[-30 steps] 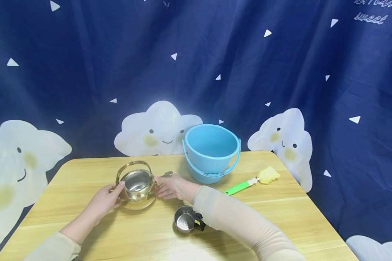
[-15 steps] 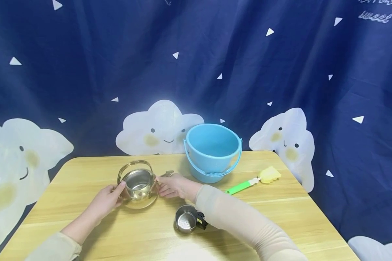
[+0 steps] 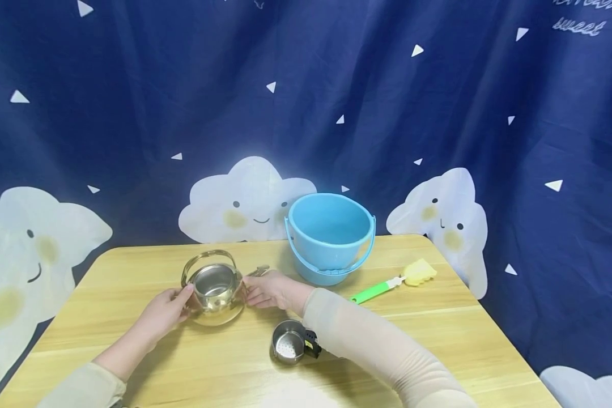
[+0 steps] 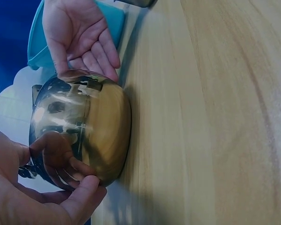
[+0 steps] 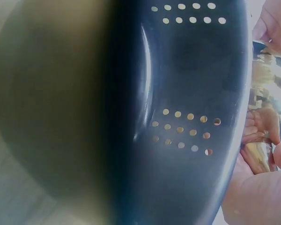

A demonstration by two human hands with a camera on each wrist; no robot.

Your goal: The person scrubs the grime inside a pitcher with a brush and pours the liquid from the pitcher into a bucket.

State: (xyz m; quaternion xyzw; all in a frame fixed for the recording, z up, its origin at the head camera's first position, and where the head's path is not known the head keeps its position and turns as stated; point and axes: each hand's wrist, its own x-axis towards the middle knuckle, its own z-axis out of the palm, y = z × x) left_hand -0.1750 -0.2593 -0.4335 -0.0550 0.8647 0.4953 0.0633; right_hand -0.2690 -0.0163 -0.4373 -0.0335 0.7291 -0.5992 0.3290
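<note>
A shiny gold-toned metal kettle (image 3: 219, 309) sits lidless at the left of the table, its hoop handle (image 3: 210, 254) raised. My left hand (image 3: 165, 314) grips its left side, thumb near the top and fingers lower, as the left wrist view shows. On the opposite side, my right hand (image 3: 272, 292) holds the kettle between thumb and fingers, palm partly turned up in the left wrist view (image 4: 84, 40). Behind that hand the spout (image 3: 259, 271) pokes out, partly hidden. Below my right forearm lies a perforated steel strainer cup (image 3: 289, 347) with a black handle (image 3: 312, 344), looming large in the right wrist view.
A light blue bucket (image 3: 331, 255) with its handle hanging forward stands at the back of the table (image 3: 148, 266). Right of it lies a green-handled tool (image 3: 371, 292) with a yellow scalloped head (image 3: 419, 272). A dark blue curtain (image 3: 306, 113) with clouds hangs behind.
</note>
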